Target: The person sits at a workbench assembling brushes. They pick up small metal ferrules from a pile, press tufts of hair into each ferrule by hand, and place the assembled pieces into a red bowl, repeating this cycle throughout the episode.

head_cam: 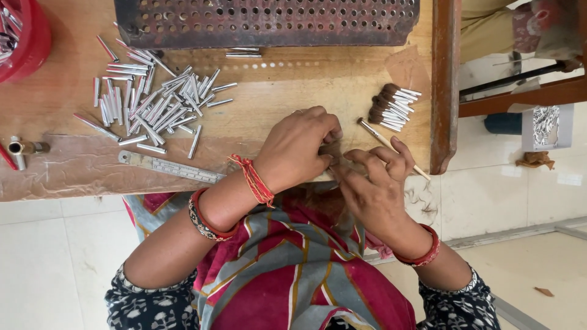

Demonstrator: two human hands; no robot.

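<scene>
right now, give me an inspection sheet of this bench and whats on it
surface: worn wooden table, brown sheet at its near edge
job's things: thin brush at both hands; finished brushes piled beside
clutter: metal tubes, steel ruler, perforated metal block, red tub
grippers: left hand and right hand pinching together over the table edge
cables: nothing seen
surroundings: pale tiled floor, wooden frame

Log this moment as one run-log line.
left hand: pinching dark bristle tuft | right hand: holding thin wooden-handled brush | nearby: silver metal tubes pile, finished brush bundle, steel ruler
</scene>
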